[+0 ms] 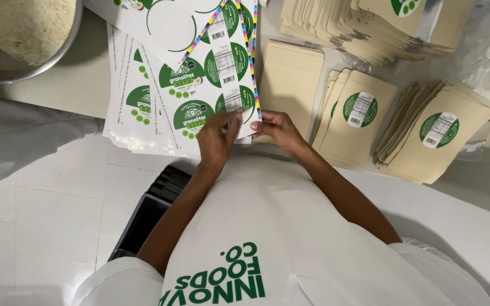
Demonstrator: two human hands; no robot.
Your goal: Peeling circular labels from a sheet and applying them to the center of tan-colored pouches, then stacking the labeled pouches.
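Note:
My left hand (216, 141) and my right hand (278, 129) meet at the near edge of a white sticker sheet (211, 62) printed with round green labels. The left fingers pinch a round green label (235, 103) at the sheet's lower right corner. My right hand grips the sheet's edge just beside it, over a plain tan pouch (289, 79) lying on the table. More sticker sheets (134, 107) lie fanned out under the top one.
Two fanned stacks of tan pouches with green labels (358, 113) (438, 133) lie to the right. A larger pile of pouches (364, 28) sits at the back. A metal bowl of pale shreds (21, 34) stands top left. A black crate (148, 215) sits below on the white tiled floor.

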